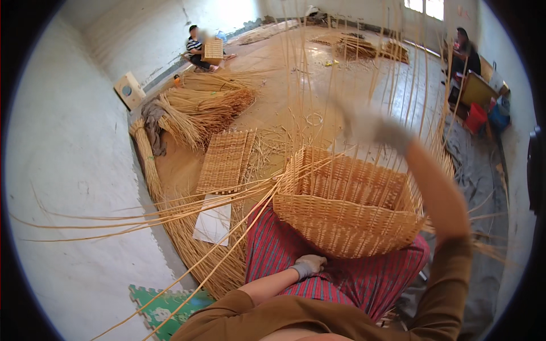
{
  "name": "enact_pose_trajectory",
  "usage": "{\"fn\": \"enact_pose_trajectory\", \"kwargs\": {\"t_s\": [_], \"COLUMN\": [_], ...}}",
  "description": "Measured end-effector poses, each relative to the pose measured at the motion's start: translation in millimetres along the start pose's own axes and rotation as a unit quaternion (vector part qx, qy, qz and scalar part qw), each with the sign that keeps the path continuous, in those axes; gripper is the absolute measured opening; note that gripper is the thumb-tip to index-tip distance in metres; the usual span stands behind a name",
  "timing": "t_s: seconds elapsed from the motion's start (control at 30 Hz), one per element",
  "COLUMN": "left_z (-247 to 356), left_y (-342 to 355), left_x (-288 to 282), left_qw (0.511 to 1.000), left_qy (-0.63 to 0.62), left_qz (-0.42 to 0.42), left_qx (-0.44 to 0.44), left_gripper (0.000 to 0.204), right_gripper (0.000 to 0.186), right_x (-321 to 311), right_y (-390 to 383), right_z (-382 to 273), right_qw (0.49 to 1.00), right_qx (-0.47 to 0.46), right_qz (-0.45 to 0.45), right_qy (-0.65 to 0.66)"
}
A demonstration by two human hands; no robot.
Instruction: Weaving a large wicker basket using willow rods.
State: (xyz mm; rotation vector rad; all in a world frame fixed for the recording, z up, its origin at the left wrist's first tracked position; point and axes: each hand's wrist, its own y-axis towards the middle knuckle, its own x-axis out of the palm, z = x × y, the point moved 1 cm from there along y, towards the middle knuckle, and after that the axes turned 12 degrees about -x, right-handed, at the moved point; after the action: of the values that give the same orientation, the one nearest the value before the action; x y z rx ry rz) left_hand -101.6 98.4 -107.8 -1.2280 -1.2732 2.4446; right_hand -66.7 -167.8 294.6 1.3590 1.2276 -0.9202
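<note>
A half-woven wicker basket (341, 219) lies tilted on my lap over red striped trousers, its open side facing away from me. Tall upright stakes rise from its rim. Several long loose rods (170, 213) trail from its left corner toward the wall. My left hand (307, 265), in a grey glove, is curled against the basket's lower near edge. My right hand (368, 125), also gloved, is raised above the far rim among the stakes. It is blurred, so its grasp is unclear.
Bundles of straw-coloured rods (199, 108) lie along the left wall, beside a flat woven panel (226, 160) and a white sheet (214, 223). A green foam mat (162, 302) lies near me. One person (197, 48) sits far left with a basket, another (463, 52) sits far right near a red bucket (475, 117).
</note>
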Motion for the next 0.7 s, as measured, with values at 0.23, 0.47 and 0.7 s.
{"fn": "enact_pose_trajectory", "kwargs": {"t_s": [0.23, 0.47, 0.7], "left_z": [-13.8, -18.1, -27.4], "left_y": [-5.3, -10.9, 6.8], "left_x": [0.3, -9.8, 14.5], "left_qw": [0.997, 0.992, 0.991], "left_qy": [-0.032, -0.085, -0.034], "left_qz": [0.065, 0.092, 0.097], "left_qx": [0.018, 0.027, 0.087], "left_gripper": [0.040, 0.037, 0.043], "right_gripper": [0.070, 0.070, 0.068], "right_x": [-210.9, -135.8, -66.0], "right_y": [330.3, 304.2, 48.0], "right_z": [-31.4, -29.3, -59.5], "right_qw": [0.495, 0.609, 0.937], "right_qx": [-0.438, -0.479, -0.162], "right_qz": [-0.592, -0.559, -0.291], "right_qy": [-0.460, -0.295, -0.101]}}
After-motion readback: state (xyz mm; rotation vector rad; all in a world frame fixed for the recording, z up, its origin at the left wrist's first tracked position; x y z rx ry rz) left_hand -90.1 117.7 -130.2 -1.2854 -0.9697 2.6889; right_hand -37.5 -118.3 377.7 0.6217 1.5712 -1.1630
